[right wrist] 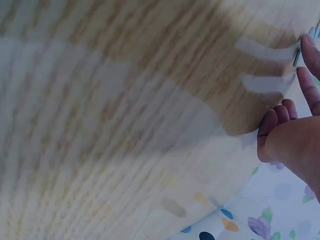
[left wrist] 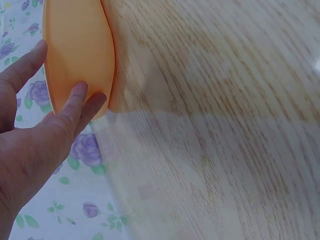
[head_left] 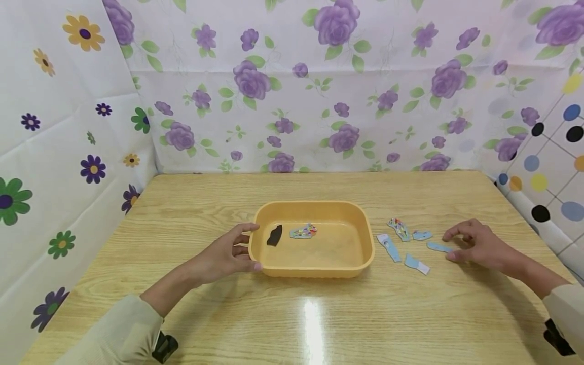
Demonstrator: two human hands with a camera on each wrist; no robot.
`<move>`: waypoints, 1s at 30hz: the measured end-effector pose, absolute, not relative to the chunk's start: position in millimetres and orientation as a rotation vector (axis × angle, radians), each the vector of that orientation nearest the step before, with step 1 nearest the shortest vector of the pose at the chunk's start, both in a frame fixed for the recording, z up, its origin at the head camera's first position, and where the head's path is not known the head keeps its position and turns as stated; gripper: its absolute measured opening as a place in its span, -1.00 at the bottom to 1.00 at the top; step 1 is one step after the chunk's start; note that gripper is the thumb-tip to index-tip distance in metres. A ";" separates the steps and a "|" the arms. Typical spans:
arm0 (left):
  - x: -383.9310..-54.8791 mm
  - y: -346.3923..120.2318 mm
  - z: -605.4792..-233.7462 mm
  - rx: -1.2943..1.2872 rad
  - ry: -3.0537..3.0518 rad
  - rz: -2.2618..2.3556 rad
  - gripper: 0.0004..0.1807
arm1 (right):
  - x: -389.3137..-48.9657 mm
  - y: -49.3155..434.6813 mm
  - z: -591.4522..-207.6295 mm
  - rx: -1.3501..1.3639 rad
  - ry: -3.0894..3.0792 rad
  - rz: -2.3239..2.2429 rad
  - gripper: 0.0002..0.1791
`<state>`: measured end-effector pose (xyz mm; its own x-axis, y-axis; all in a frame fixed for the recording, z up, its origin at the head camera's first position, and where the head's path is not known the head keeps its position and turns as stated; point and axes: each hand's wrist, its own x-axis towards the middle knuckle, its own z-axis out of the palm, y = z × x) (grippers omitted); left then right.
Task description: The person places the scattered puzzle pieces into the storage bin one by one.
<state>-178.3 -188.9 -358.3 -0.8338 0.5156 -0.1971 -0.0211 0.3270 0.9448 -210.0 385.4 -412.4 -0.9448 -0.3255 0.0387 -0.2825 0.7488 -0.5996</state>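
tray [head_left: 315, 272] on tabletop [head_left: 228, 319] | left hand [head_left: 230, 253]: fingers spread against tray's left end | right hand [head_left: 484, 248]: thumb and forefinger parted at blue strip [head_left: 438, 247], right of tray

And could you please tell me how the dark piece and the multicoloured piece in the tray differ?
The dark piece is plain; the multicoloured piece is brightly patterned. The dark piece lies slanted, nearer the left hand; the multicoloured piece lies more sideways, nearer the middle of the tray. Both rest inside it, apart.
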 end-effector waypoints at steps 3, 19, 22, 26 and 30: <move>-178.4 -188.9 -358.1 0.434 2.130 1.523 0.00 | -210.0 385.6 -415.0 -0.509 2.890 -0.984 -0.67; -179.1 -189.6 -360.3 0.432 2.129 1.529 0.01 | -210.2 381.8 -422.3 -0.613 2.985 -1.045 -0.91; -179.2 -189.8 -360.4 0.436 2.127 1.531 0.01 | -210.6 379.9 -423.8 -0.687 3.047 -0.994 -0.84; -179.3 -189.8 -360.2 0.439 2.123 1.535 0.02 | -210.6 375.9 -425.9 -0.757 3.148 -0.883 -0.76; -179.5 -189.8 -360.2 0.446 2.129 1.531 0.01 | -211.4 373.3 -427.9 -0.791 3.185 -0.819 -0.73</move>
<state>-179.5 -189.8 -360.2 -0.8329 0.5202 -0.1888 -0.0134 0.3221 0.9466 -211.4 373.3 -427.9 -0.8633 -0.3767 0.3359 -0.4920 0.7765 -0.3936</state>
